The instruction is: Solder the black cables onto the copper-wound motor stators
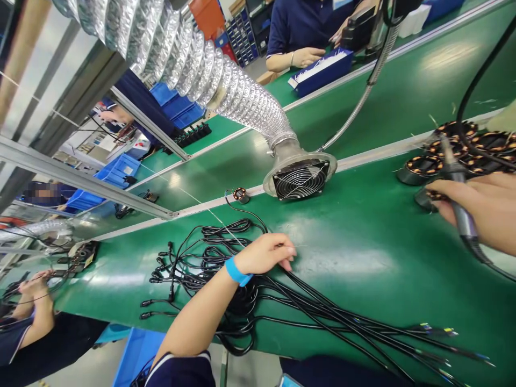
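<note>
My left hand, with a blue wristband, rests fingers curled on a bundle of black cables spread over the green bench; a thin wire seems pinched at its fingertips. My right hand at the right edge is closed around a soldering iron whose tip points up toward several copper-wound motor stators. The iron's black cord runs off to the lower right.
A fume fan on a silver flexible duct sits mid-bench, a single stator beside it. Across the bench a person works at a blue tray. Another person's arm shows at lower left. Blue bins stand behind.
</note>
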`<control>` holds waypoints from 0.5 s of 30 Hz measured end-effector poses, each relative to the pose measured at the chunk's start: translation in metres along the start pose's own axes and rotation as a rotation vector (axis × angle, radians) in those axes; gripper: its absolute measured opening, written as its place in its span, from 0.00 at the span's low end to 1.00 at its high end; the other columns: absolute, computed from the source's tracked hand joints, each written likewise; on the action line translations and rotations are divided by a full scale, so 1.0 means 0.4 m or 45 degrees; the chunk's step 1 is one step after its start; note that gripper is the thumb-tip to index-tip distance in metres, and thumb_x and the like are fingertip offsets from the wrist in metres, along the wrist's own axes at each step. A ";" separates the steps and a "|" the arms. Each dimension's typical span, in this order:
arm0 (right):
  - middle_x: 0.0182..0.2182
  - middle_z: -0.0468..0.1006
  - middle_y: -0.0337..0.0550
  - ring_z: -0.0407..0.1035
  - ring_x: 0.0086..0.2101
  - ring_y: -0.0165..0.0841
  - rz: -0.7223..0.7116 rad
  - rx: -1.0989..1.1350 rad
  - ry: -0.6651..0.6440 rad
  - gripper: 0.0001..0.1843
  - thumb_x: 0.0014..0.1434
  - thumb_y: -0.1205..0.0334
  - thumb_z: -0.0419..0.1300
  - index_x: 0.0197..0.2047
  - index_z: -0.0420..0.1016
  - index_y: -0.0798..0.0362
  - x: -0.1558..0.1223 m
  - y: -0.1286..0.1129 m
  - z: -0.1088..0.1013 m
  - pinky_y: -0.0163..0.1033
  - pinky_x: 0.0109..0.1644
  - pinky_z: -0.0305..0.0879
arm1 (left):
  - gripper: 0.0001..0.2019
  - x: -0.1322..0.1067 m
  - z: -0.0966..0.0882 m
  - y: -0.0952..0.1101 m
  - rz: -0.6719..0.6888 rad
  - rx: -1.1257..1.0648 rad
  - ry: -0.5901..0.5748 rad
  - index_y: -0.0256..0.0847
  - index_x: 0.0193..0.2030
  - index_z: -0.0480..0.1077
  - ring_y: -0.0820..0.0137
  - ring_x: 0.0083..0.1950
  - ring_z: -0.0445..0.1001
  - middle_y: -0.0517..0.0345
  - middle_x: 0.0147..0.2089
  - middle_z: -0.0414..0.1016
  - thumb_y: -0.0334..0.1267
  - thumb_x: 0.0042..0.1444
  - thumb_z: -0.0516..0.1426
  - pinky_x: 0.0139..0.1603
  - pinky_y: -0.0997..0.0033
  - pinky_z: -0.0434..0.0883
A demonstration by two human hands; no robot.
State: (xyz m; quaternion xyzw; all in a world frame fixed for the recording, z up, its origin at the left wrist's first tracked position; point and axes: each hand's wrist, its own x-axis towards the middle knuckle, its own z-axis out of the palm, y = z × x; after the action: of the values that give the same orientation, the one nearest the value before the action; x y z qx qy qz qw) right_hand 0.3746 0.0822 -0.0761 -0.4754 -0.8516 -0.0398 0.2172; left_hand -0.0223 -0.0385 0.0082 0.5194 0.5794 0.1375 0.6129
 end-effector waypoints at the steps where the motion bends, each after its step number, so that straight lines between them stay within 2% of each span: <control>1: 0.25 0.76 0.50 0.67 0.26 0.38 -0.157 -0.085 0.080 0.31 0.76 0.44 0.44 0.42 0.83 0.55 0.002 -0.039 -0.008 0.46 0.34 0.54 | 0.11 0.025 0.026 0.010 -0.042 -0.010 -0.069 0.39 0.32 0.67 0.75 0.28 0.75 0.63 0.30 0.73 0.40 0.64 0.59 0.36 0.73 0.70; 3: 0.25 0.76 0.49 0.66 0.24 0.37 -0.376 -0.148 0.186 0.29 0.78 0.50 0.44 0.43 0.82 0.57 0.004 -0.131 -0.022 0.44 0.33 0.58 | 0.10 0.074 0.069 0.029 -0.056 0.067 -0.114 0.40 0.32 0.66 0.77 0.27 0.71 0.65 0.30 0.72 0.36 0.66 0.58 0.36 0.74 0.67; 6: 0.26 0.78 0.45 0.68 0.23 0.34 -0.508 -0.110 0.288 0.15 0.76 0.60 0.52 0.47 0.79 0.58 0.006 -0.266 -0.040 0.42 0.33 0.62 | 0.09 0.133 0.112 0.044 -0.005 0.211 0.061 0.39 0.32 0.68 0.76 0.32 0.67 0.66 0.30 0.69 0.33 0.65 0.59 0.40 0.73 0.65; 8: 0.30 0.80 0.45 0.70 0.25 0.34 -0.520 0.027 0.284 0.13 0.75 0.65 0.51 0.50 0.76 0.58 0.005 -0.325 -0.046 0.40 0.34 0.66 | 0.05 0.161 0.127 0.041 -0.032 0.201 0.154 0.38 0.35 0.70 0.74 0.33 0.66 0.67 0.29 0.67 0.33 0.62 0.62 0.41 0.72 0.65; 11: 0.33 0.79 0.47 0.74 0.30 0.37 -0.454 0.198 0.201 0.15 0.72 0.68 0.49 0.55 0.74 0.56 -0.006 -0.353 -0.028 0.42 0.37 0.69 | 0.05 0.178 0.135 0.024 -0.092 0.120 0.063 0.37 0.38 0.73 0.75 0.30 0.64 0.70 0.27 0.66 0.31 0.58 0.65 0.38 0.72 0.64; 15: 0.47 0.80 0.54 0.77 0.43 0.43 -0.327 0.445 -0.005 0.27 0.67 0.69 0.48 0.66 0.68 0.52 -0.046 -0.337 0.044 0.47 0.45 0.74 | 0.07 0.167 0.123 0.006 -0.140 -0.042 -0.038 0.36 0.29 0.73 0.75 0.33 0.67 0.66 0.27 0.71 0.28 0.56 0.65 0.43 0.72 0.66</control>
State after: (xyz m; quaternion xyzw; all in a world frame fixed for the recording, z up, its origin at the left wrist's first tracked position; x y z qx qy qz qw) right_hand 0.2654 -0.0009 -0.0806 -0.3180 -0.8996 0.0822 0.2879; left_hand 0.0401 -0.0096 -0.0384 0.4788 0.5954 0.1054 0.6365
